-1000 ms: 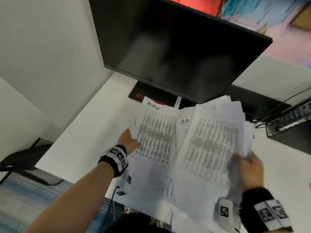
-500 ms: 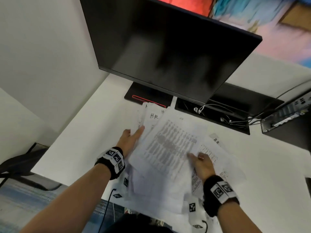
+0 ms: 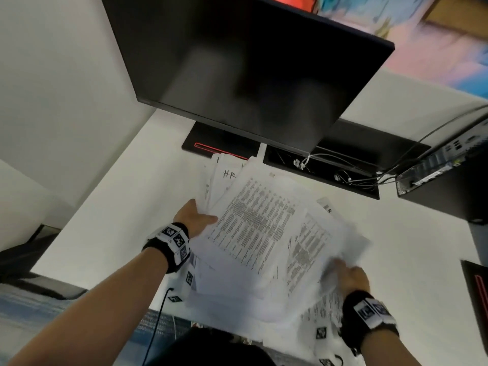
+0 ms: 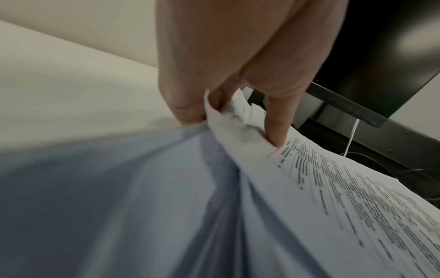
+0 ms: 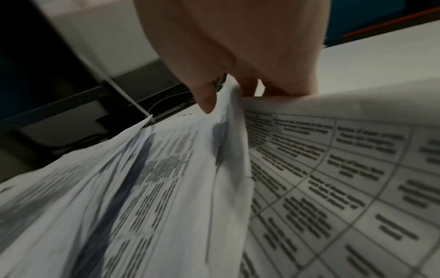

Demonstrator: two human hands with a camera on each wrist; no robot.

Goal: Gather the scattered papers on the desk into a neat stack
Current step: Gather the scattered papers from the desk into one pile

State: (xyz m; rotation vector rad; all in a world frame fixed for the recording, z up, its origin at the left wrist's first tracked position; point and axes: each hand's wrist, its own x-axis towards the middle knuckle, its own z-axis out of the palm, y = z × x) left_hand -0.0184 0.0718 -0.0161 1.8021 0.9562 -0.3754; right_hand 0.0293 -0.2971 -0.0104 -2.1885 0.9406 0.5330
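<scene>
A loose, fanned bundle of printed papers (image 3: 253, 228) is held over the white desk (image 3: 105, 220) in front of the monitor. One sheet near the back reads "H.R" (image 3: 228, 174). My left hand (image 3: 194, 216) grips the bundle's left edge; the left wrist view shows its thumb on top and fingers under the papers (image 4: 309, 188). My right hand (image 3: 348, 276) pinches the right lower edge of the sheets; in the right wrist view its fingers curl round the papers (image 5: 214, 169). A table-printed sheet (image 5: 333, 178) lies beneath.
A black monitor (image 3: 250, 75) hangs over the desk's back, its base (image 3: 219, 143) just behind the papers. A cable tray (image 3: 330, 170) with wires and a small computer (image 3: 435, 170) stand at the back right. A dark object (image 3: 475, 289) lies at the right edge.
My right hand brought its sheaf left onto the left-hand papers, then slid back toward the right lower edge. The ADMIN sheet is now covered. The left hand stayed at the left edge.
</scene>
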